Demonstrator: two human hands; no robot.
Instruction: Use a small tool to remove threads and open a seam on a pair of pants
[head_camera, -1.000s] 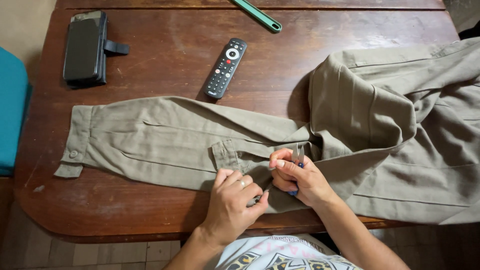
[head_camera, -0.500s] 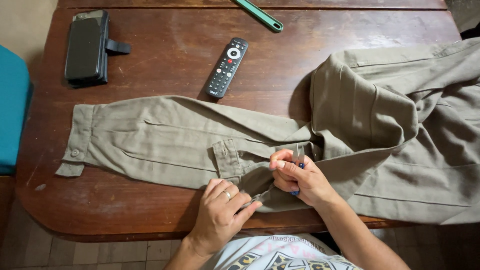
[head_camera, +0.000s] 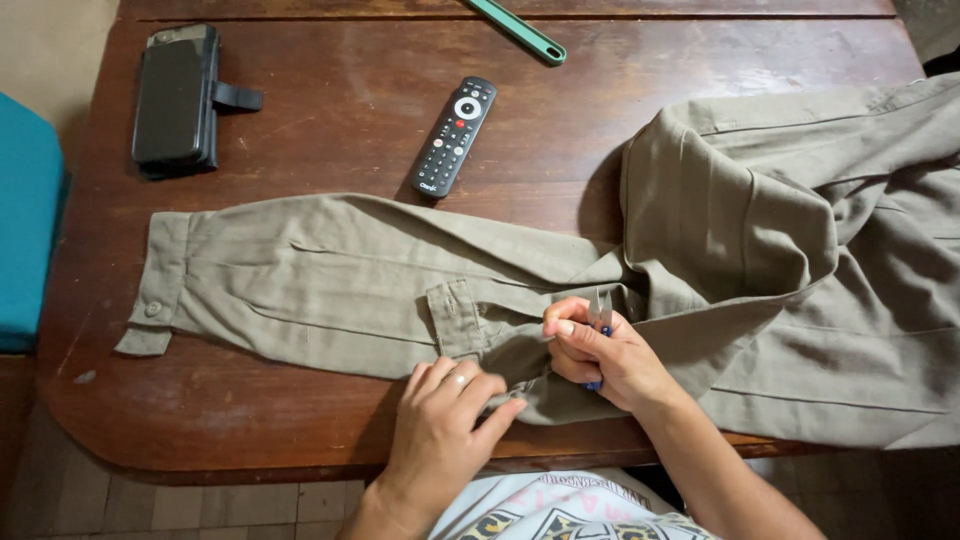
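- The left hand lies flat on the lower edge of the khaki shirt, fingers together and pressing the cloth to the table; it grips nothing.
- The right hand is closed around small thread snips with a blue handle; the metal tips poke up between thumb and forefinger, right at the sleeve seam.
- The shirt lies across the table, its sleeve stretched left to a buttoned cuff, the body bunched at the right and running past the frame.
- As I judge it, the step in hand is picking or trimming stitches near the small tab on the sleeve. The next move calls for taut cloth under the left hand and a fine, shallow nip, so only thread is cut.
- Both hands work just beside the near table edge, where the shirt's hem overhangs a little.
- Bare wood lies beyond the sleeve. A black remote sits close above it, a black wallet case far left, a green tool at the far edge, and a teal seat beside the table.
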